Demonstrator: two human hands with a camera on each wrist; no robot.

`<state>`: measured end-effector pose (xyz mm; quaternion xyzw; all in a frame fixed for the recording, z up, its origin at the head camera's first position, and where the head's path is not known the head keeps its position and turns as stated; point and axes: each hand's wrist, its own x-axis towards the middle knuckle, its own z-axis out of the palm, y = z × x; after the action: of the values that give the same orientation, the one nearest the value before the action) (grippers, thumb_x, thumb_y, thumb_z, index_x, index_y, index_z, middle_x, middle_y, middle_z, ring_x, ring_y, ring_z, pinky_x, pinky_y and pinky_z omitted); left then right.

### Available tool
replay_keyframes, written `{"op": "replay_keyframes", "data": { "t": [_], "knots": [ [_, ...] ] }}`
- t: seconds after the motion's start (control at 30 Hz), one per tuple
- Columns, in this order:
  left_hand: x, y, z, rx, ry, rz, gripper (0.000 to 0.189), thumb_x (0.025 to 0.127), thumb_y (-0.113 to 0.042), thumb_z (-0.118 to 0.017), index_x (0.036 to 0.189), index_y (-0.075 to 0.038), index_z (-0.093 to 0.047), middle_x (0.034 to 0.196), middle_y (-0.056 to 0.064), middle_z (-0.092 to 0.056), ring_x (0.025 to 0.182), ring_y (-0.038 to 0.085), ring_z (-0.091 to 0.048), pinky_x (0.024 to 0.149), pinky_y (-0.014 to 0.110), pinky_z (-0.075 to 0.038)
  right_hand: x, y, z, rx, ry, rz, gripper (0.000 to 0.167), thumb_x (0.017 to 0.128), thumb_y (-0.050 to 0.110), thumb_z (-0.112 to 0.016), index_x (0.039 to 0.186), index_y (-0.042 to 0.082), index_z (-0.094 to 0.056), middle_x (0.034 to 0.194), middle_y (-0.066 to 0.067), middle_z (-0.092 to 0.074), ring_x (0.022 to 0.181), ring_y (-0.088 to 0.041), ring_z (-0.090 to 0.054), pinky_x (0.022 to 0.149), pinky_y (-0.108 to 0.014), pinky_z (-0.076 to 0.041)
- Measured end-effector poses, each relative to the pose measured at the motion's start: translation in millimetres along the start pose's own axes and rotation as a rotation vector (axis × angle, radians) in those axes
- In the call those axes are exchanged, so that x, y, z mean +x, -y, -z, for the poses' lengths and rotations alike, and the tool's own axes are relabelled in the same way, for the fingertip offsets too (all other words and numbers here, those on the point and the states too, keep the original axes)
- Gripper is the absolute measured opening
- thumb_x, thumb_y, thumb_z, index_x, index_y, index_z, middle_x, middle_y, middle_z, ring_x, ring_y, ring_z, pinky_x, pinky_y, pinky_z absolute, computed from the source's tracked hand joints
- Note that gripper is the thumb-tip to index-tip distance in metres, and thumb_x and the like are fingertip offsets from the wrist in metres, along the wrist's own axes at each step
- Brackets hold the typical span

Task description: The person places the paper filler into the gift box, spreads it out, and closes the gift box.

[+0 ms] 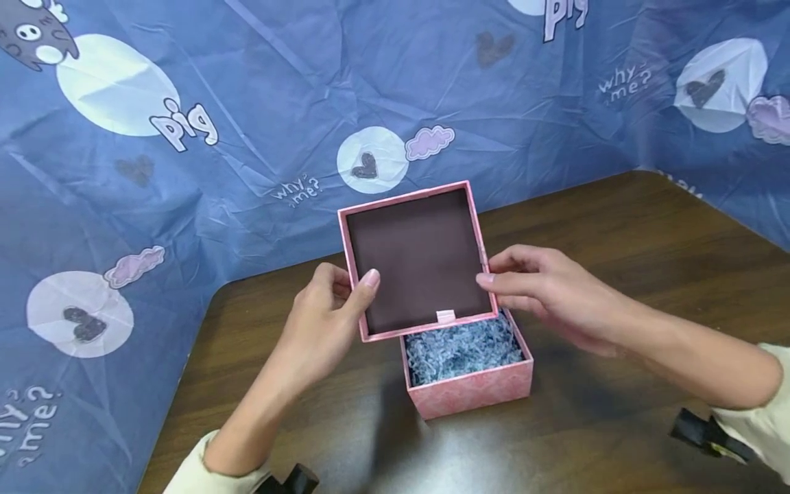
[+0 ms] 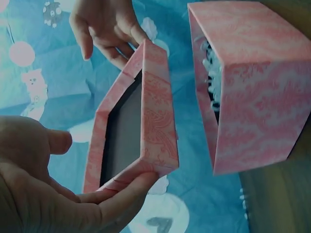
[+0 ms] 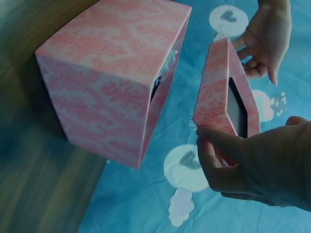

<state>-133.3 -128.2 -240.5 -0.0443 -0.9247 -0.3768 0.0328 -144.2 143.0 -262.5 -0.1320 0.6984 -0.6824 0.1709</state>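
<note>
A pink patterned box lid [image 1: 420,261] is held up and tilted, its dark inside facing the head camera and a small white tab at its lower rim. My left hand [image 1: 324,322] grips the lid's left edge, thumb in front and fingers behind. At the opposite edge, my right hand [image 1: 549,295] pinches the rim between thumb and fingers. Below and partly behind the lid sits the matching pink box [image 1: 472,391], full of blue shredded paper [image 1: 463,350]. Both wrist views show the lid [image 2: 158,107] apart from the box [image 3: 107,82].
The box stands on a dark brown wooden table [image 1: 586,439]. Behind and to the left hangs a wrinkled blue cloth [image 1: 259,82] printed with hearts, clouds and words. Dark devices show at both cuffs, including one by the right sleeve [image 1: 765,412].
</note>
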Motion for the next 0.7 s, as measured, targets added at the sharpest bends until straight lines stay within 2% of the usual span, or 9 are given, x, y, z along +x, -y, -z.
{"op": "replay_keyframes", "data": {
  "t": [0.1,0.23,0.4,0.53,0.6,0.7],
  "knots": [
    [0.1,-1.4,-5.9,-0.077,0.022,0.007,0.045,0.097,-0.048,-0.050,0.108,-0.005,-0.050,0.103,0.012,-0.063,0.088,0.022,-0.063,0.081,0.038,-0.050,-3.3,-3,10,0.027,-0.017,0.016,0.042,0.096,0.023,-0.058,0.121,-0.009,-0.047,0.128,-0.019,-0.047,0.115,-0.030,-0.056,0.101,-0.035,-0.042],
    [-0.1,-2.4,-11.2,-0.280,0.061,0.038,0.043,0.100,-0.045,-0.045,0.106,-0.002,-0.048,0.101,0.017,-0.061,0.081,0.024,-0.067,0.077,0.036,-0.056,-5.6,-7,20,0.093,-0.032,0.036,0.029,0.098,0.024,-0.056,0.109,-0.003,-0.057,0.125,-0.015,-0.053,0.114,-0.027,-0.057,0.105,-0.044,-0.037],
    [-0.5,-3.6,-14.0,-0.532,0.073,0.027,0.047,0.104,-0.043,-0.033,0.105,0.003,-0.045,0.098,0.020,-0.055,0.084,0.024,-0.060,0.079,0.039,-0.056,-4.0,-12,26,0.305,-0.067,0.050,0.021,0.100,0.021,-0.052,0.101,0.003,-0.064,0.115,-0.012,-0.057,0.110,-0.025,-0.054,0.100,-0.034,-0.045],
    [-0.7,-2.7,-14.9,-0.602,0.061,0.035,0.061,0.102,-0.051,-0.025,0.102,0.005,-0.048,0.098,0.021,-0.056,0.083,0.022,-0.059,0.082,0.042,-0.055,-2.0,-14,27,0.437,-0.091,0.049,0.022,0.101,0.022,-0.051,0.099,0.005,-0.065,0.112,-0.012,-0.053,0.112,-0.025,-0.050,0.100,-0.032,-0.045],
    [-0.6,-1.6,-15.8,-0.620,0.063,0.043,0.067,0.101,-0.054,-0.022,0.099,0.006,-0.051,0.099,0.022,-0.059,0.084,0.023,-0.060,0.083,0.043,-0.055,-1.3,-15,27,0.440,-0.098,0.059,0.022,0.101,0.022,-0.050,0.096,0.005,-0.064,0.115,-0.012,-0.051,0.115,-0.025,-0.046,0.101,-0.031,-0.043],
    [-0.1,0.1,-18.1,-0.649,0.074,0.052,0.070,0.100,-0.055,-0.022,0.093,0.007,-0.054,0.101,0.022,-0.061,0.087,0.025,-0.062,0.084,0.044,-0.054,-0.4,-16,26,0.384,-0.108,0.088,0.022,0.102,0.020,-0.047,0.091,0.006,-0.060,0.123,-0.013,-0.047,0.122,-0.024,-0.042,0.104,-0.031,-0.041]
  ]
}}
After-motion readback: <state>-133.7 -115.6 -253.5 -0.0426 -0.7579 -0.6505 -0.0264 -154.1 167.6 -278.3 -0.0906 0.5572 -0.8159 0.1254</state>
